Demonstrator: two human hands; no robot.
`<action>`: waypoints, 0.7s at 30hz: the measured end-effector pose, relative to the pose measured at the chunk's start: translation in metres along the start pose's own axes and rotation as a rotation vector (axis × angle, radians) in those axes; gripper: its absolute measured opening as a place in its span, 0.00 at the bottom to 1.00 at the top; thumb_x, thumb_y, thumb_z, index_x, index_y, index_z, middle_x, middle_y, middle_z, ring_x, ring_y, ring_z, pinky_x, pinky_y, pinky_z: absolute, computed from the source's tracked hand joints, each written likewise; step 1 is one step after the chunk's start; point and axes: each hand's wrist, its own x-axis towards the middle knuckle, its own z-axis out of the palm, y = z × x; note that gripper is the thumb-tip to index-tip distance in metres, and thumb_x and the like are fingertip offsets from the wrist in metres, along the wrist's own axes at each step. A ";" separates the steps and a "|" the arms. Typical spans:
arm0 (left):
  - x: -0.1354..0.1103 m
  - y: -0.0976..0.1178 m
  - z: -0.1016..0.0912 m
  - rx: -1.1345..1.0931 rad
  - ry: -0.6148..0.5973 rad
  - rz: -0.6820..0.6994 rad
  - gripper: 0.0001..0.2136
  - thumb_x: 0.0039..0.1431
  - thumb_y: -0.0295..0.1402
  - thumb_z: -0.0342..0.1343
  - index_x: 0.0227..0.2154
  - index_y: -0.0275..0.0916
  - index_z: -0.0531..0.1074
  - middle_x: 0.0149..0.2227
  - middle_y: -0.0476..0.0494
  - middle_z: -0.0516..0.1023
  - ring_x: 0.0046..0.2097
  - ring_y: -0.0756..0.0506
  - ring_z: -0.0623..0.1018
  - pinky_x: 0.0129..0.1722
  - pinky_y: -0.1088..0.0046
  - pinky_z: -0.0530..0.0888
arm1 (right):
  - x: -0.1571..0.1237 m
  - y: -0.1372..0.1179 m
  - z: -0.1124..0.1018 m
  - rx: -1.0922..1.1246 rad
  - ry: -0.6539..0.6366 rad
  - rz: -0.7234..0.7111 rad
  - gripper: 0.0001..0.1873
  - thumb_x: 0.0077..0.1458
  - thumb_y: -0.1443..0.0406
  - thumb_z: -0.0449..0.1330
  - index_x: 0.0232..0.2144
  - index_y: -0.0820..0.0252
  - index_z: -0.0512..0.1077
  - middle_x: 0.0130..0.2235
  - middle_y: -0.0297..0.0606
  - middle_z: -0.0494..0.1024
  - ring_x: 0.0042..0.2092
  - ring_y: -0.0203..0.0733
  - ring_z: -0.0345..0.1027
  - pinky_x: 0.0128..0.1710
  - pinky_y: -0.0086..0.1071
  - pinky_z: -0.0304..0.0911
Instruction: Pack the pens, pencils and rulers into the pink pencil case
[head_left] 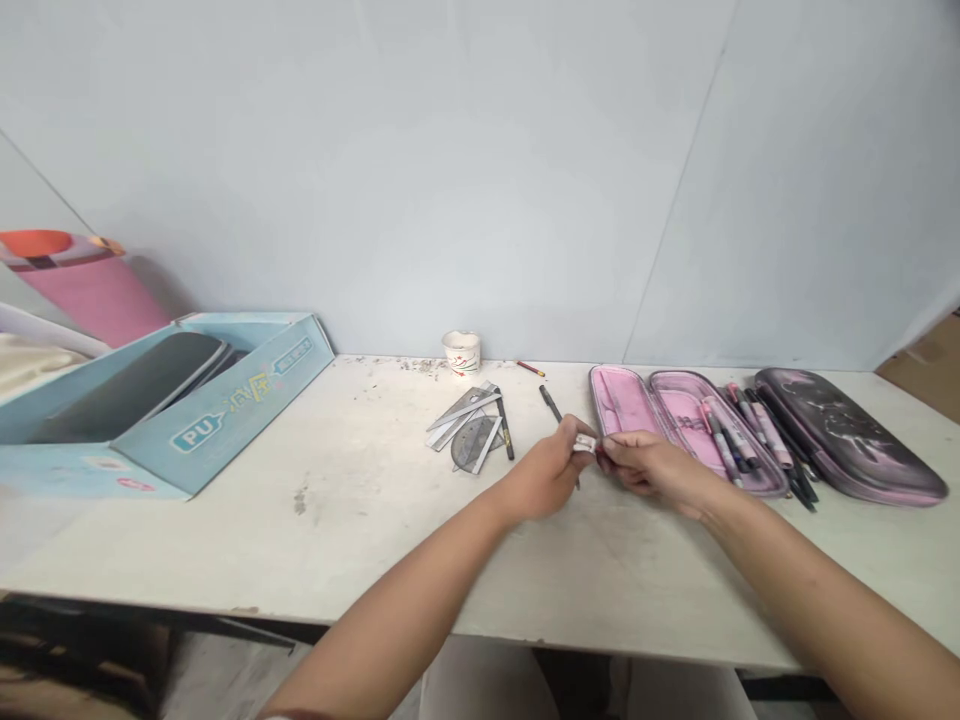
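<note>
My left hand (551, 472) and my right hand (646, 466) meet over the white table (352, 520), both pinched on a small white eraser-like block (586, 443) held between their fingertips. A thin dark stick shows just below the left fingers; what it is I cannot make out. Just behind the hands lies an open pink pencil case (660, 410) with several pens (739, 430) lying in and beside it. Its dark patterned lid (851, 435) lies open at the right.
Clear rulers and a protractor (472, 425) lie mid-table with a black pen (505, 428) beside them. Another black pen (550, 402), a red pencil (530, 368) and a paper cup (461, 352) sit nearer the wall. A blue cardboard box (217, 410) stands at the left.
</note>
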 end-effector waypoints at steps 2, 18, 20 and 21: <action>0.004 -0.004 0.002 -0.258 0.052 -0.042 0.08 0.61 0.39 0.43 0.36 0.40 0.57 0.23 0.55 0.60 0.24 0.53 0.64 0.29 0.74 0.67 | -0.003 -0.003 0.006 -0.390 0.255 -0.175 0.19 0.59 0.55 0.43 0.27 0.60 0.64 0.21 0.30 0.58 0.22 0.32 0.49 0.22 0.28 0.43; -0.011 0.011 -0.003 0.015 0.003 0.059 0.06 0.61 0.33 0.42 0.40 0.40 0.55 0.24 0.54 0.62 0.26 0.52 0.64 0.28 0.75 0.62 | -0.006 -0.008 0.007 0.226 -0.084 0.075 0.20 0.52 0.47 0.48 0.22 0.56 0.55 0.18 0.23 0.45 0.19 0.29 0.33 0.17 0.27 0.34; -0.009 0.010 0.001 0.035 0.026 0.072 0.05 0.60 0.31 0.43 0.39 0.40 0.56 0.25 0.53 0.64 0.27 0.52 0.64 0.29 0.75 0.61 | -0.005 -0.004 0.005 0.204 -0.080 0.087 0.19 0.53 0.48 0.47 0.23 0.56 0.56 0.18 0.23 0.44 0.19 0.30 0.33 0.17 0.27 0.34; -0.008 0.009 0.003 0.013 0.049 0.062 0.05 0.60 0.31 0.43 0.39 0.40 0.56 0.26 0.52 0.64 0.27 0.52 0.65 0.29 0.75 0.61 | -0.005 -0.004 0.004 0.108 -0.026 0.049 0.19 0.54 0.49 0.45 0.23 0.57 0.57 0.18 0.24 0.45 0.19 0.30 0.36 0.17 0.27 0.36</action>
